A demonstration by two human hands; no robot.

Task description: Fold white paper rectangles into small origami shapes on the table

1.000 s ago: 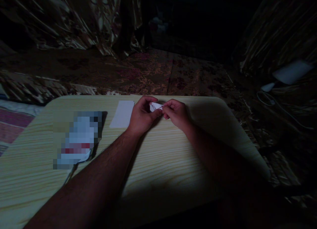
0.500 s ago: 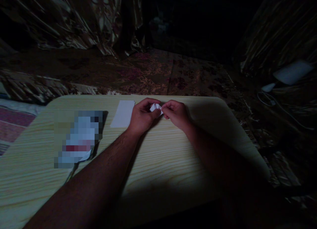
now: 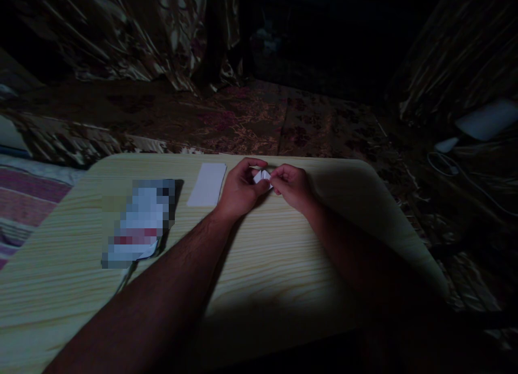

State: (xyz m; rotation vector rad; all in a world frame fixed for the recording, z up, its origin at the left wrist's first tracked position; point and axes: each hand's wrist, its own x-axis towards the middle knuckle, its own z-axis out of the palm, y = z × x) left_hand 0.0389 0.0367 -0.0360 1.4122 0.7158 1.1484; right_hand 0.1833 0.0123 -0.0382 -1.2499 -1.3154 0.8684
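Observation:
A small piece of folded white paper (image 3: 262, 177) is held between my two hands over the far part of the wooden table (image 3: 259, 266). My left hand (image 3: 242, 189) grips it from the left, thumb in front and fingers curled behind. At its right edge, my right hand (image 3: 292, 185) pinches the paper between thumb and fingertips. A crease or slit runs down the paper's upper middle. Just left of my left hand lies a flat stack of white paper (image 3: 206, 184).
A blurred-out, pixelated object (image 3: 140, 220), perhaps with a cable, lies on the table's left. Striped cloth (image 3: 30, 196) shows beyond the left edge. Patterned fabric (image 3: 251, 117) spans the far side. A pale object with a white cord (image 3: 488, 120) is at the right.
The whole view has shifted slightly, so the table things appear a little further right. Both hands still hold the folded paper, which looks slightly turned.

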